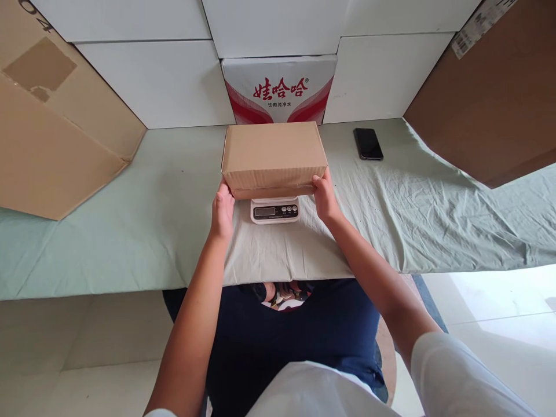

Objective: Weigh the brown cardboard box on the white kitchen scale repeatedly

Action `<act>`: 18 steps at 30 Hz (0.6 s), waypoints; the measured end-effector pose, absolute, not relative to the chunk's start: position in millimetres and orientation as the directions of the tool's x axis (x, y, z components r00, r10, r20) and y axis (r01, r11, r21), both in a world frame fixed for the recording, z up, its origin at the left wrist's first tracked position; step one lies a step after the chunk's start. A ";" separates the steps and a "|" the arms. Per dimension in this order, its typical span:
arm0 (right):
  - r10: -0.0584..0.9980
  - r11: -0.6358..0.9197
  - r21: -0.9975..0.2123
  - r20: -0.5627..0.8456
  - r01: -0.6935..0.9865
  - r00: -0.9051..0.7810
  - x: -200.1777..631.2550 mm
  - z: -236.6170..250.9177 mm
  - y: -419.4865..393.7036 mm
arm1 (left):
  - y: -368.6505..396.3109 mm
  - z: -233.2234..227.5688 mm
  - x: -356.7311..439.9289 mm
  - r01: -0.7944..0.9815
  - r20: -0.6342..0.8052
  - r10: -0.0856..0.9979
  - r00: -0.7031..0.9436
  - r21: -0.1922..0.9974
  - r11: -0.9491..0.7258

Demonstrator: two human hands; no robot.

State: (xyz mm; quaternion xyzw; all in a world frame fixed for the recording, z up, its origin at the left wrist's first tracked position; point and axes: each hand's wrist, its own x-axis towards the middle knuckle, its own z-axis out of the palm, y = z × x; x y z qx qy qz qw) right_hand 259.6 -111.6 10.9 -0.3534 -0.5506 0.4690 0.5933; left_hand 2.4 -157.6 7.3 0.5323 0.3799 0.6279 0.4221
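A cardboard box (275,152) is held over a white scale (275,219), contact unclear, its lower corners gripped by the partly curled left hand (223,211) near half past seven and right hand (325,198) near four o'clock; a phone (368,144) is seen near three, a printed carton (280,90) at twelve

Two bare arms reach forward from the bottom of the view and angle inward, with the hands apart and palms facing each other. The left forearm (197,307) slants up toward the center, its wrist (220,234) nearly straight. The left hand (223,211) is held in a grip, thumb uppermost, most of its fingers hidden. The right forearm (373,266) comes in diagonally from the lower right. The right hand (325,197) grips too, slightly farther forward, its thumb pointing inward and its other fingers mostly out of sight.
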 end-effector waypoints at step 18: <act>0.947 0.322 -0.934 0.318 -0.156 0.054 269.5 15.3 -110.8 | -157.4 6.1 -3.1 -0.109 0.331 0.935 -0.125 0.932 -0.345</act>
